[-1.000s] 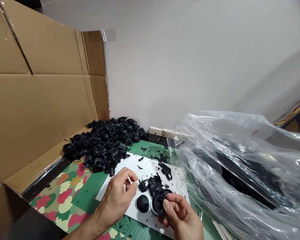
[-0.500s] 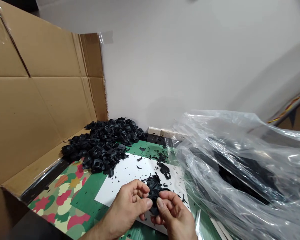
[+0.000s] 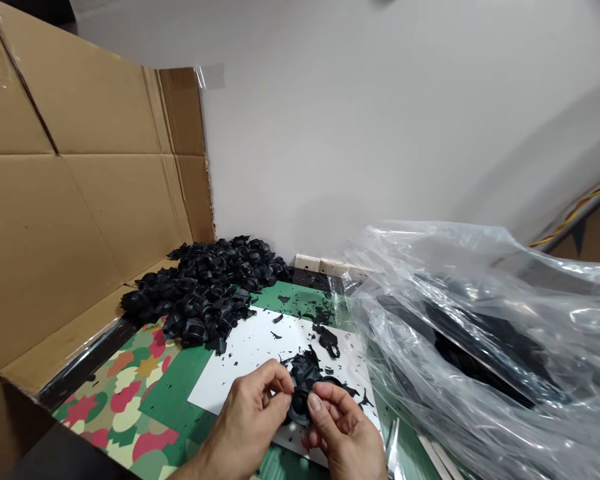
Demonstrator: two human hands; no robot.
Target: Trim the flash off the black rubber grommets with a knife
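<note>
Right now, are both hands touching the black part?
Touching. The head view shows the left hand and right hand pinching the black part between their fingertips.

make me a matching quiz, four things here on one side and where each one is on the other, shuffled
1. black rubber part
2. pile of black rubber parts
3. clear plastic bag
4. cardboard box

a. standing along the left side
b. pinched between left hand and right hand
c. heaped against the white wall
d. lying on the right

Pairs: 1-b, 2-c, 3-d, 4-a
</note>
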